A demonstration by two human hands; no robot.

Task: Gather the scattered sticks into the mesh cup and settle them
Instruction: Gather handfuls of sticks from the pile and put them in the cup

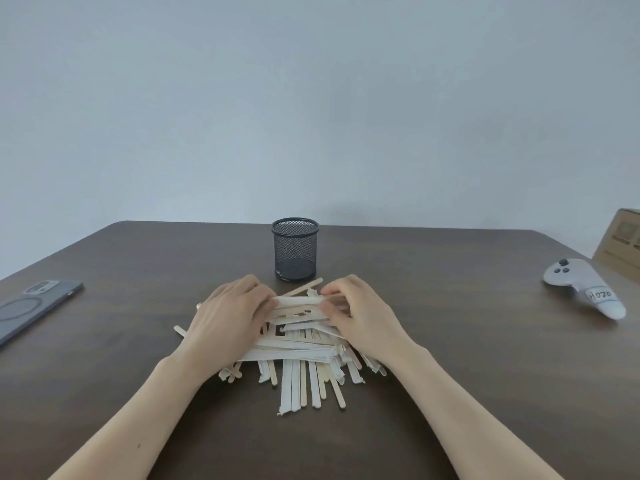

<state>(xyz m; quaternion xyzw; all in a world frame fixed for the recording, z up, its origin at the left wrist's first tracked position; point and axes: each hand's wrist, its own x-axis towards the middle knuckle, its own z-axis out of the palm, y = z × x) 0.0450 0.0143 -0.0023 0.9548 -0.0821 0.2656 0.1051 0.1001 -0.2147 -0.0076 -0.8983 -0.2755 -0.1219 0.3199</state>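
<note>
A pile of pale wooden sticks (301, 362), some bare and some in white paper wrappers, lies crisscrossed on the dark brown table (467, 341). The black mesh cup (295, 249) stands upright just behind the pile, with no sticks inside. My left hand (230, 313) rests on the left side of the pile, fingers curled over the ends of several top sticks. On the right side, my right hand (358, 311) pinches the other ends of those same sticks. Both hands hold the top sticks (299, 301) between them.
A dark phone (33, 308) lies face down at the table's left edge. A white handheld controller (585, 289) lies at the right, with a cardboard box (620, 244) behind it. A plain wall stands beyond the table.
</note>
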